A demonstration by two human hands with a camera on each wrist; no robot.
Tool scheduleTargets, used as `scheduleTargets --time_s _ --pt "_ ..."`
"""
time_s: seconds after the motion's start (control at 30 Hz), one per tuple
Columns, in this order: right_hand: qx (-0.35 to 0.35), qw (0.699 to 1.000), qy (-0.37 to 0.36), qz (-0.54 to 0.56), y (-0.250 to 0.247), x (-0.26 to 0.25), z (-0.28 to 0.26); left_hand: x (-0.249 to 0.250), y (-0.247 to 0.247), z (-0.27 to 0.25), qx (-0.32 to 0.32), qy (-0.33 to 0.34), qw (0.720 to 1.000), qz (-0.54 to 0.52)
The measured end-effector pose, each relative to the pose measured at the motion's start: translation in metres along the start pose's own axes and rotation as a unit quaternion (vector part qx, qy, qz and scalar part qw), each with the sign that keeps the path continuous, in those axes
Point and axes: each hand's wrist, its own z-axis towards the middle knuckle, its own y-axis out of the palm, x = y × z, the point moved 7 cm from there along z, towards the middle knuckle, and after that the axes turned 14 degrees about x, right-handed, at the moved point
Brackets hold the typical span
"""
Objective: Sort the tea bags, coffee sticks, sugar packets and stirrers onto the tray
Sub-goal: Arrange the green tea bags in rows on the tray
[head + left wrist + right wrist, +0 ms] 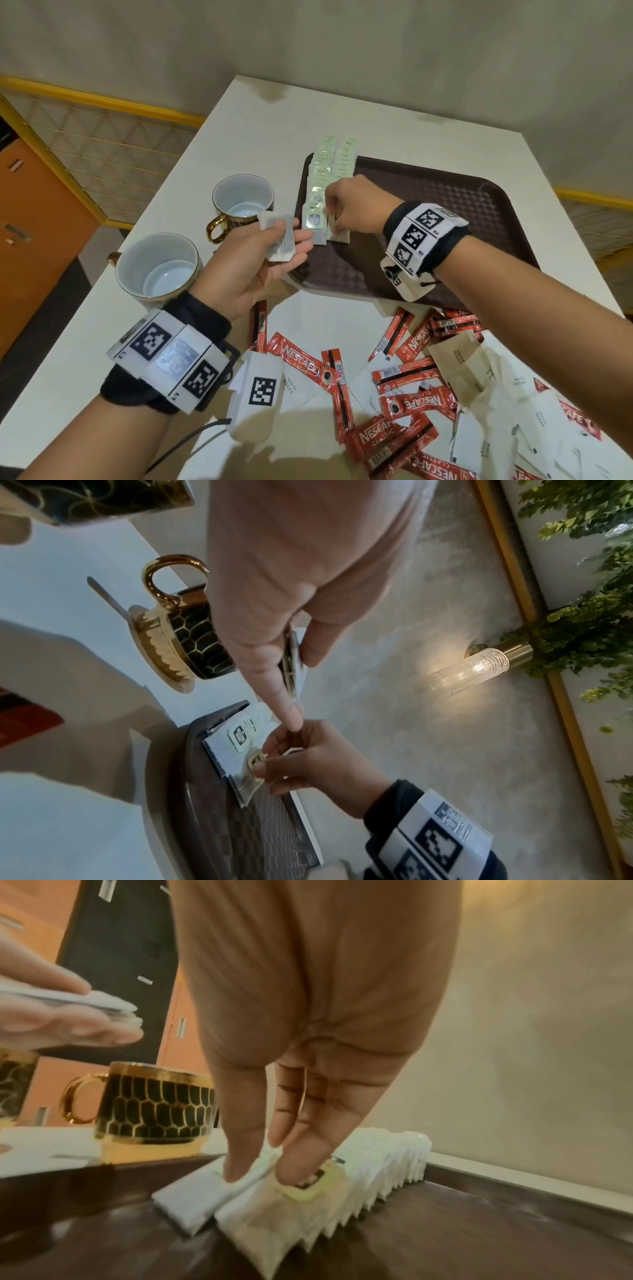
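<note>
A dark brown tray [445,205] lies on the white table. Two overlapping rows of tea bags [325,174] run along its left side. My right hand [330,214] is at the near end of the right row and pinches the tag of the front tea bag [301,1188], which lies on the tray. My left hand [291,240] hovers just left of the tray and grips a small stack of tea bags [279,236] between thumb and fingers. Red coffee sticks [387,435] and sugar packets [459,356] lie jumbled on the table in front of the tray.
Two black-and-gold cups [243,198] [157,267] stand left of the tray, close to my left hand. A thin pale stick [106,596] lies by the farther cup. The right part of the tray shows bare surface. The table's left edge drops off beyond the cups.
</note>
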Motion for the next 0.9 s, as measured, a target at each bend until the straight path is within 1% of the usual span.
scheduleTargets --time_s 0.17,0.33,0.37,0.4,0.43,0.5,0.53,0.57,0.63,0.67,0.77,0.83,0.9 --pt "-0.045 0.998 -0.010 -0.035 0.015 -0.007 -0.007 0.000 0.001 0.002 0.002 -0.009 1.000 -0.008" --pt "-0.040 0.998 0.002 -0.038 0.009 -0.005 -0.003 -0.003 0.004 0.003 0.001 -0.045 0.998 -0.032" --pt "-0.024 1.000 0.004 -0.015 0.003 -0.004 -0.004 -0.003 0.006 0.003 -0.002 -0.054 0.998 -0.033" --pt "-0.001 0.999 0.010 0.031 -0.006 -0.006 -0.006 -0.003 0.007 0.003 -0.008 -0.062 0.998 -0.032" --pt "0.029 0.994 0.020 0.099 -0.016 -0.008 -0.009 -0.003 0.009 0.004 -0.015 -0.066 0.997 -0.030" --pt "0.069 0.964 0.054 0.252 -0.034 -0.015 -0.020 -0.001 0.014 0.004 -0.028 -0.060 0.998 -0.018" --pt "0.066 0.947 0.059 0.308 -0.039 -0.020 -0.024 0.000 0.016 0.004 -0.033 -0.052 0.998 -0.009" --pt "0.050 0.939 0.056 0.336 -0.041 -0.025 -0.028 0.001 0.019 0.005 -0.036 -0.042 0.998 0.000" --pt "0.011 0.944 0.034 0.329 -0.042 -0.036 -0.034 0.002 0.023 0.006 -0.041 -0.027 0.999 0.016" --pt "0.004 0.948 0.026 0.317 -0.043 -0.038 -0.036 0.001 0.026 0.005 -0.042 -0.025 0.999 0.022" --pt "0.034 0.948 0.032 0.313 -0.051 -0.028 -0.038 -0.004 0.031 0.002 -0.059 -0.046 0.997 -0.002" --pt "0.059 0.943 0.054 0.322 -0.057 -0.017 -0.043 -0.008 0.034 -0.001 -0.071 -0.071 0.994 -0.036" --pt "0.095 0.936 0.078 0.329 -0.065 -0.008 -0.050 -0.009 0.037 -0.002 -0.073 -0.071 0.994 -0.048"
